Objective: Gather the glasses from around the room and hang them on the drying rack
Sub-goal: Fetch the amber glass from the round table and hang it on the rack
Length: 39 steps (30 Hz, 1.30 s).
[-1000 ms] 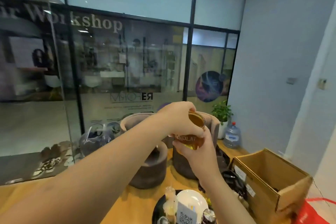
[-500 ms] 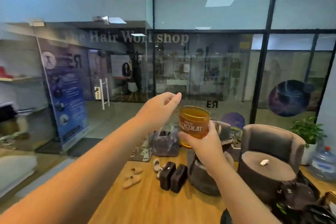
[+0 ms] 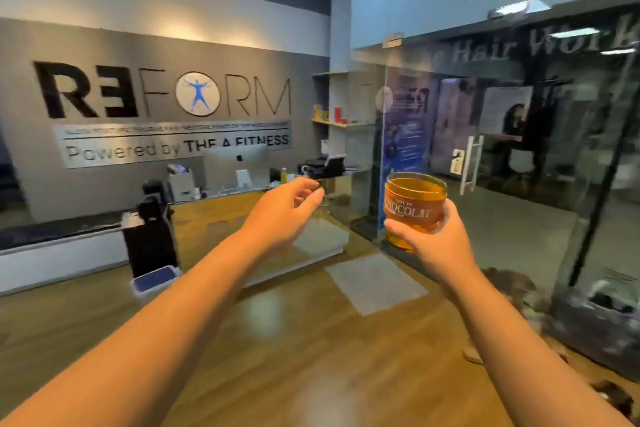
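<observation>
Amber glass (image 3: 414,208) upright in right hand (image 3: 438,243) grip

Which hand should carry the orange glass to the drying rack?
Probably the right hand: its fingers already curl around the lower part of the glass and hold it upright. The left hand holds nothing, fingers loosely out, apart from the glass. No rack is in view.

We see an amber glass (image 3: 415,208) with white lettering, a warm brown wood-grain floor (image 3: 311,350), a grey wall (image 3: 138,45) bearing black letters and a white disc with a blue figure (image 3: 197,93), and a silver monitor (image 3: 235,163).
</observation>
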Motion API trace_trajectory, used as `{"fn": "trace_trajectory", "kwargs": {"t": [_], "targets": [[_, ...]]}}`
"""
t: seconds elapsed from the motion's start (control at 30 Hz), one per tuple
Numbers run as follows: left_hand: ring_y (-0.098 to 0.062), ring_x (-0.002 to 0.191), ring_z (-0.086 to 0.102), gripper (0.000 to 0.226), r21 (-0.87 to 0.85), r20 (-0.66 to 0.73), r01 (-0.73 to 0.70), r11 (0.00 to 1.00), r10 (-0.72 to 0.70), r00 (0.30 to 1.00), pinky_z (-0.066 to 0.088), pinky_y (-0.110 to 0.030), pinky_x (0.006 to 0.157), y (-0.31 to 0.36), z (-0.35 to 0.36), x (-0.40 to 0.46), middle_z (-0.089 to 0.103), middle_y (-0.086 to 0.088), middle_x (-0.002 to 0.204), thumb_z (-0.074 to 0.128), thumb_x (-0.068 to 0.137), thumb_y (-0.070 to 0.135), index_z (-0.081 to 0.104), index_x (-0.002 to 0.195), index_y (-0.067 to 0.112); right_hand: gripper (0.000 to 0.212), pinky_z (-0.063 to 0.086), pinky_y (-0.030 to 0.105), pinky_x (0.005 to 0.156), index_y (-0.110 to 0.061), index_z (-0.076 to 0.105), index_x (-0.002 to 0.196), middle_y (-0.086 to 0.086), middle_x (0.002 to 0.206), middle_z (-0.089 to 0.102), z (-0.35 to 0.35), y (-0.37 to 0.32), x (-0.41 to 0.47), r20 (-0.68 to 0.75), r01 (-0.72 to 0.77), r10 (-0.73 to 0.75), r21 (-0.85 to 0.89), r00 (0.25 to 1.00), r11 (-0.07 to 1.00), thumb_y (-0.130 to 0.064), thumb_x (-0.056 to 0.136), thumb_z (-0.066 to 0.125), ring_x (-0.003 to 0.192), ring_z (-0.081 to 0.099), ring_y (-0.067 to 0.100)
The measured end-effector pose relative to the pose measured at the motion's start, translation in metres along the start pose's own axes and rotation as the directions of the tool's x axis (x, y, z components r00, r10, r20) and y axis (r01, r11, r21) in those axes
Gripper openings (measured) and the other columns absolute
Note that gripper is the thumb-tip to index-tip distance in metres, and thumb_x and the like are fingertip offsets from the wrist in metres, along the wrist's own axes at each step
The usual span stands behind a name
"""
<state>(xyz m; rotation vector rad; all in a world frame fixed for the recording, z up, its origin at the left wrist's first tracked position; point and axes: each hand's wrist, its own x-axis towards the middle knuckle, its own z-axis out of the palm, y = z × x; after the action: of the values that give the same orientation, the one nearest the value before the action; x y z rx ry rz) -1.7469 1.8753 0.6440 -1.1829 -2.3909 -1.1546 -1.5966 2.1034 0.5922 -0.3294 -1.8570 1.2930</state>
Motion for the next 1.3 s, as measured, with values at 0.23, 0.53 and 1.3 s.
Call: {"fn": "trace_trajectory", "kwargs": {"t": [0.23,0.53,1.3], "targets": [[-0.013,0.106,0.063,0.039,0.153,-0.296,0.325,0.933,-0.271,0.916,0.051,-0.034,0.091,-0.084,-0.134,-0.081,0.067,0.006,0.121,0.050,0.102,0.048,0.061,0.132,0.026,0.090,0.052,0.024,0.083,-0.029,0.054,0.127,-0.011,0.116,0.066,0.186,-0.043,0.009,0.371,0.110,-0.174,0.188,0.912,0.976,-0.053,0.051,0.094,0.102,0.065,0.000],[-0.013,0.104,0.064,0.036,0.164,-0.648,0.719,0.675,-0.476,0.595,0.050,-0.031,0.091,-0.103,-0.244,-0.251,0.070,0.002,0.119,0.056,0.101,0.040,0.064,0.129,0.020,0.080,0.051,0.021,0.075,-0.035,0.053,0.130,-0.013,0.117,0.067,0.361,-0.100,-0.087,0.733,-0.051,-0.317,0.431,0.602,0.901,-0.043,0.064,0.097,0.102,0.065,0.002],[-0.009,0.105,0.060,0.039,-0.229,-0.948,0.970,0.084,-0.246,-0.202,0.047,-0.027,0.083,0.092,-0.442,-0.792,0.064,0.011,0.119,0.050,0.101,0.050,0.060,0.133,0.030,0.092,0.039,0.016,0.073,-0.037,0.045,0.134,-0.023,0.112,0.058,0.519,-0.377,-0.605,0.797,-0.366,-0.602,0.546,-0.051,0.754,-0.055,0.058,0.093,0.098,0.055,-0.007]]}}
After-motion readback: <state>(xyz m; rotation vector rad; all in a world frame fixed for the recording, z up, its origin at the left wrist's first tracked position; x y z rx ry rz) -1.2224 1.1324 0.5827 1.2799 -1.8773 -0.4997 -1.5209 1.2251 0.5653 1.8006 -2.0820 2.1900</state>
